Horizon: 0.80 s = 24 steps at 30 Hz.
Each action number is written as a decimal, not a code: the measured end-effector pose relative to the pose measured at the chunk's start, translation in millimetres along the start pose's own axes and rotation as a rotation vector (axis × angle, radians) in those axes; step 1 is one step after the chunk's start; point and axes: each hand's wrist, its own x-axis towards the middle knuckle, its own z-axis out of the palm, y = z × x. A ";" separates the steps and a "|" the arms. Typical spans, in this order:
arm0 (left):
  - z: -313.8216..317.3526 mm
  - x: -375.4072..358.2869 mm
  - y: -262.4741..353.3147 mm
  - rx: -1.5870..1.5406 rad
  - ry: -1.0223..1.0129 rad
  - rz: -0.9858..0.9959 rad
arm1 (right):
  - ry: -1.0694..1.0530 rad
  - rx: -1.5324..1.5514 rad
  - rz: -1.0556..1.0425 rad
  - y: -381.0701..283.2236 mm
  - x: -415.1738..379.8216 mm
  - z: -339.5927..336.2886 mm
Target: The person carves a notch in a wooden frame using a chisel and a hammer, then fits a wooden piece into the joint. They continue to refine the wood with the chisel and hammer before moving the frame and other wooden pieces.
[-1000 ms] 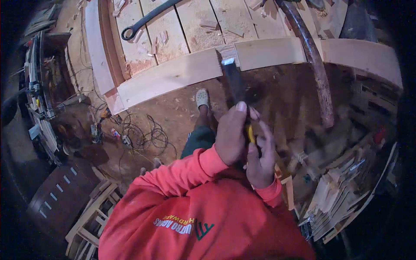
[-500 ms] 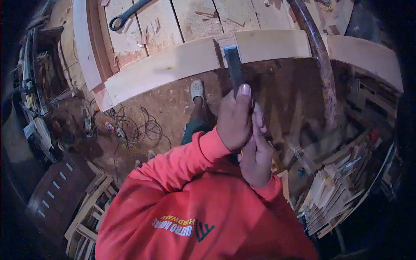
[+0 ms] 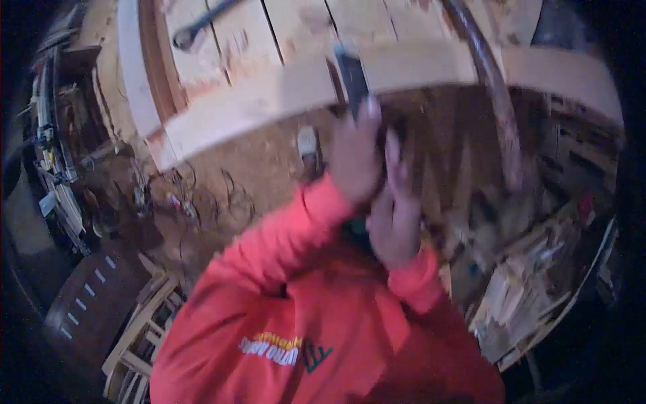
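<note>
My left hand (image 3: 356, 158) is closed around the dark flat blade of a chisel (image 3: 352, 81), its thumb lying along the blade. The tip points away from me and overlaps a narrow notch between two pale boards. Lower and to the right, my right hand (image 3: 396, 225) is closed at the chisel's handle end, with some fingers pointing forward; the handle itself is hidden by the hands. The left pale board (image 3: 259, 101) and the right pale board (image 3: 417, 67) form a curved edge in front of me. The view is blurred by motion.
A dark ring-ended tool (image 3: 192, 35) lies on the planks among wood shavings. A shiny dark pole (image 3: 488, 64) crosses the boards at right. Tangled cables (image 3: 235, 195) lie on the dirt floor near a clog-shod foot (image 3: 308, 145). Wood offcuts (image 3: 508, 296) are piled at lower right.
Both hands and the chisel have moved forward and slightly left, bringing the tip farther over the board edge. The view has blurred and shifted slightly.
</note>
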 end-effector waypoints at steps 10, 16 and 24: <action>5.3 -26.9 19.8 -0.319 -0.094 -0.323 | 0.213 -0.127 -0.318 14.6 2.7 15.0; -3.7 -3.8 45.4 -0.478 -0.113 -0.323 | 0.098 -0.138 -0.208 2.3 7.8 1.4; 10.8 -46.9 22.7 -0.592 -0.100 -0.446 | -0.040 0.013 0.063 31.9 -35.8 -19.8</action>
